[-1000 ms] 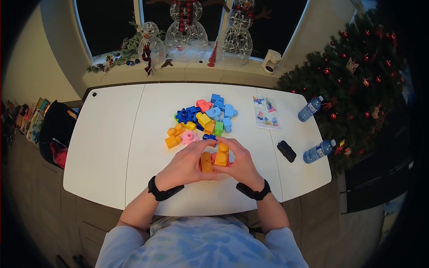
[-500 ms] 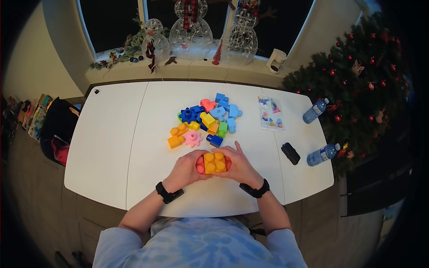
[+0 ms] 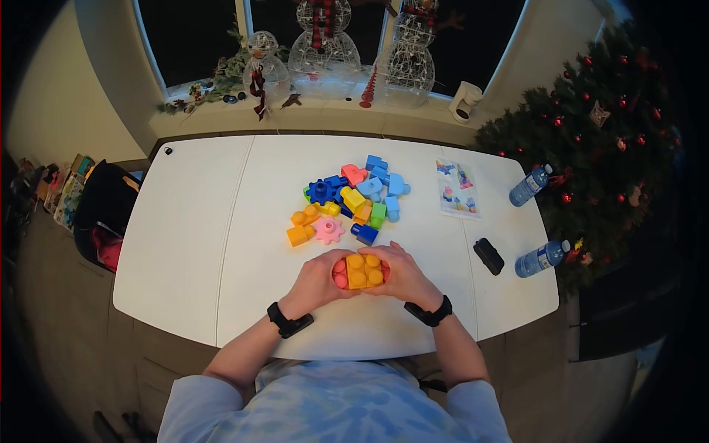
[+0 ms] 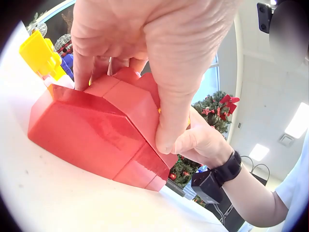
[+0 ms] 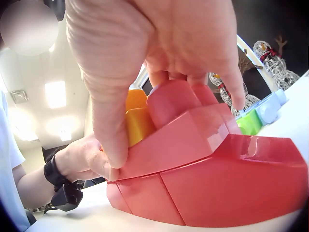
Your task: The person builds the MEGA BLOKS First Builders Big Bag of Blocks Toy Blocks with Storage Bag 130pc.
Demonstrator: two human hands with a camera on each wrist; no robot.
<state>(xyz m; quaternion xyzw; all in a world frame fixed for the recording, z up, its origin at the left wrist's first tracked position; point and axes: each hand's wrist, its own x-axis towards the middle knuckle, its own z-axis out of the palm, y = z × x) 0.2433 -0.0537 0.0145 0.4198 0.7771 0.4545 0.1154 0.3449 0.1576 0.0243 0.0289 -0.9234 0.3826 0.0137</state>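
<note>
Nearest is a person in a blue-and-white tie-dye shirt (image 3: pixel 332 402), with a black strap on each wrist. Both hands are curled around one red block assembly (image 5: pixel 178 154), just in front of the person, near the middle of the tabletop (image 3: pixel 177 244). The left hand (image 3: pixel 316 280) grips its left end and the right hand (image 3: pixel 406 277) its right end; the thumbs lie close together on the near side, with fingers over the far side. Four orange studs (image 3: pixel 365 271) stand in a square in the middle, with red studs at either end. The assembly is low over the tabletop; whether it fully rests there is hard to tell.

Just beyond the hands lies a dark blue block (image 3: pixel 364 234), then a pink gear (image 3: pixel 329 229) beside orange blocks (image 3: pixel 300 235). Behind these, a dark blue gear (image 3: pixel 320 192), a yellow block (image 3: pixel 353 198), a green block (image 3: pixel 378 215) and several light blue blocks (image 3: pixel 397 184) crowd together.

To the right are a black case (image 3: pixel 489 256), a printed sheet (image 3: pixel 458 188) and two water bottles (image 3: pixel 543 258). Farther off stand a decorated tree (image 3: pixel 613 133) and wire snowmen (image 3: pixel 325 55) by the window.
</note>
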